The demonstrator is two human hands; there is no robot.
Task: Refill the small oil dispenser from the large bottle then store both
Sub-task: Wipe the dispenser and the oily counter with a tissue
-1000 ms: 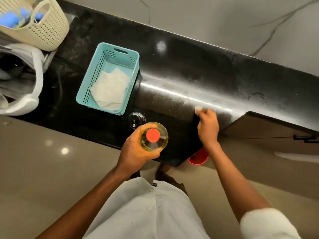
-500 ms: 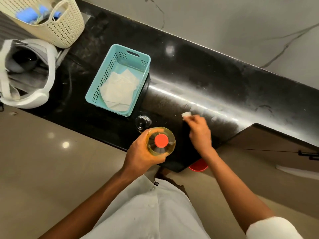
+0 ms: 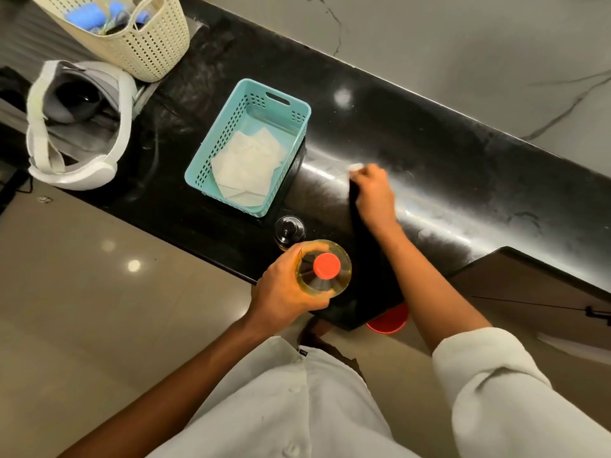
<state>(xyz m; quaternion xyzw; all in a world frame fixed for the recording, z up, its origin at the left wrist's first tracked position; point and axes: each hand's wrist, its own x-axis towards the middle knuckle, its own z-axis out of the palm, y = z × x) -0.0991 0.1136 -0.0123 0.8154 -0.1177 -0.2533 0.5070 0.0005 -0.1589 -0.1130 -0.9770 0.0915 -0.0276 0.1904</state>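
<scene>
The bottle [image 3: 325, 276] is upright, seen from above, with its red cap [image 3: 327, 266] on and yellow oil inside. It sits at the near edge of the counter [image 3: 429, 143]; whether it rests on the counter or is lifted cannot be told. The left hand [image 3: 284, 292] grips it from the left, fingers and thumb curled round its shoulder.

The dispenser [image 3: 289, 230], clear glass, stands on the counter just beyond the bottle, close to the teal basket's near corner.

The right hand [image 3: 375, 191] is over the counter to the right of the dispenser, fingers curled, pinching a small white piece [image 3: 356, 166] at the fingertips; what the piece is cannot be told.

The teal basket [image 3: 211, 143] holds only folded paper [image 3: 246, 166]. Further left are a grey-and-white bag [image 3: 109, 166] and, at the far left, a cream basket [image 3: 155, 51].

To the right of the right hand the counter runs bare towards the wall [image 3: 446, 44]. The counter's near corner is just right of the bottle, with a red tub [image 3: 386, 322] below it and a cabinet door [image 3: 529, 292] standing open on the right.
</scene>
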